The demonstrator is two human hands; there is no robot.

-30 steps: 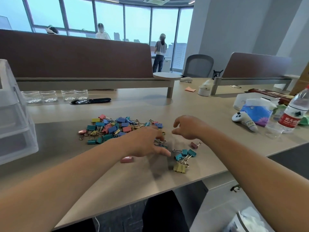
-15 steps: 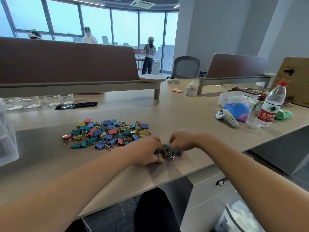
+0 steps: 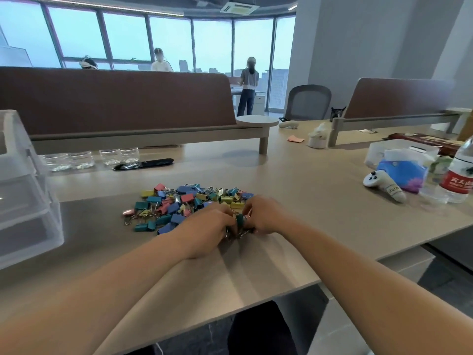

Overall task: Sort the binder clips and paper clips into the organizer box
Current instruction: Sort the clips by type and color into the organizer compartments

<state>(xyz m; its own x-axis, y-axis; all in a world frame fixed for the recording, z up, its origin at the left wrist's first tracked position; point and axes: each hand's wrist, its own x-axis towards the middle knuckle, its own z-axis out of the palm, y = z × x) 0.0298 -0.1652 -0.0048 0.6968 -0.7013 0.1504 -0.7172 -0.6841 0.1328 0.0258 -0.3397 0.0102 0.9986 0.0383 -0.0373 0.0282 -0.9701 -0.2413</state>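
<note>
A heap of coloured binder clips (image 3: 179,203) in blue, teal, yellow and pink lies on the beige desk (image 3: 294,180). My left hand (image 3: 207,226) and my right hand (image 3: 266,215) meet at the heap's near right edge. Both have fingers curled round a small bunch of clips (image 3: 240,221), a teal one showing between them. The clear plastic organizer box (image 3: 23,190) with drawers stands at the far left of the desk.
Small clear cups (image 3: 89,158) and a black strap (image 3: 143,163) lie behind the heap. At the right are a white controller (image 3: 384,185), a blue tissue pack (image 3: 401,172) and a water bottle (image 3: 460,175). A brown divider (image 3: 115,98) runs along the back.
Both hands gathered the loose clips near the desk's front edge and drew them together, then slid them up against the main heap. The camera also shifted.
</note>
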